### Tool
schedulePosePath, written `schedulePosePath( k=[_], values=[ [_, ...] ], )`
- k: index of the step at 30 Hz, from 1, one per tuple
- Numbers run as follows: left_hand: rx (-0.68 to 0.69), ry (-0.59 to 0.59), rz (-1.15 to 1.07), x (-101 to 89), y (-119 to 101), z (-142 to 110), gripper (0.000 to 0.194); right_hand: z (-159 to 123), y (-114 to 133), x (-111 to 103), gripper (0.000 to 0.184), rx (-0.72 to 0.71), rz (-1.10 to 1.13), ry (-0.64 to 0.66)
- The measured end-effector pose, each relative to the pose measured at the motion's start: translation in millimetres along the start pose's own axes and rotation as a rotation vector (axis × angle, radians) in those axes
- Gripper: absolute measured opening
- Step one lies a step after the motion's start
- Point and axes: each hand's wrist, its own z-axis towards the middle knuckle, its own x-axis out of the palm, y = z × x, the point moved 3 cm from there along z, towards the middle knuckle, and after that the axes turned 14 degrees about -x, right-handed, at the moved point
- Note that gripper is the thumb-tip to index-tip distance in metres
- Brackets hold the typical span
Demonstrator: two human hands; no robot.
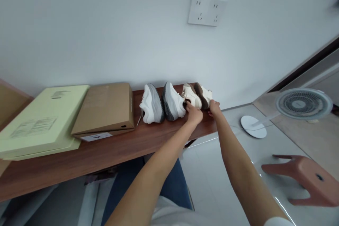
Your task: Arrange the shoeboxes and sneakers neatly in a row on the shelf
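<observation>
A pair of cream shoes with brown soles lies at the right end of a narrow brown wooden shelf [156, 140]. My left hand [194, 114] is closed at the opening of the left cream shoe [191, 94], fingers at its heel end. At the heel of the right cream shoe [205, 94], my right hand [214, 107] is closed too, its fingertips partly hidden. Just left of this pair are two white and grey sneakers, a left one [150, 105] with a loose lace and a right one [174, 101] close to my left hand.
Further left on the shelf sit a brown cardboard box [104, 107] and a pale yellow box [45, 120]. Wall sockets [206, 10] are above. On the floor at right stand a white fan [303, 104] and a pink stool [309, 176].
</observation>
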Motion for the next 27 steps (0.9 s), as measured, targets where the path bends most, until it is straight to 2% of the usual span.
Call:
schedulePosePath(
  k=[2,4,6,8,11,13,15,17,19,22,24,27],
  values=[
    [0.073,0.057,0.040,-11.7,11,-30,0.087,-10,8,-8,0.048,-0.036,-0.095,-0.056],
    [0.178,0.193,0.058,-36.4,27,-65,0.085,-21,18,-15,0.052,-0.086,-0.158,-0.108],
    [0.209,0.254,0.060,-77.5,46,-97,0.080,-37,27,-18,0.055,-0.147,-0.193,-0.139],
    [0.207,0.194,0.078,-131.2,62,-122,0.074,-60,39,-14,0.056,-0.259,-0.188,-0.151],
    [0.253,-0.036,0.040,-221.8,73,-149,0.067,-107,66,10,0.053,-0.510,-0.133,-0.148],
    [0.329,-0.306,0.027,-281.9,74,-159,0.062,-146,89,42,0.050,-0.662,-0.072,-0.089],
    [0.404,-0.649,0.075,-335.1,73,-161,0.061,-184,116,87,0.046,-0.800,0.005,0.075],
    [0.419,-0.905,0.168,-373.9,72,-153,0.064,-218,143,140,0.042,-0.913,0.057,0.313],
    [0.364,-0.978,0.232,-396.8,72,-135,0.068,-242,160,190,0.046,-0.929,0.034,0.489],
    [0.289,-0.936,0.263,-406.9,72,-111,0.070,-260,165,242,0.061,-0.808,-0.047,0.627],
    [0.268,-0.905,0.288,-403.9,71,-105,0.072,-266,157,256,0.067,-0.750,-0.069,0.643],
    [0.254,-0.848,0.298,-395.1,72,-106,0.076,-274,145,256,0.071,-0.758,-0.072,0.599]
  ],
)
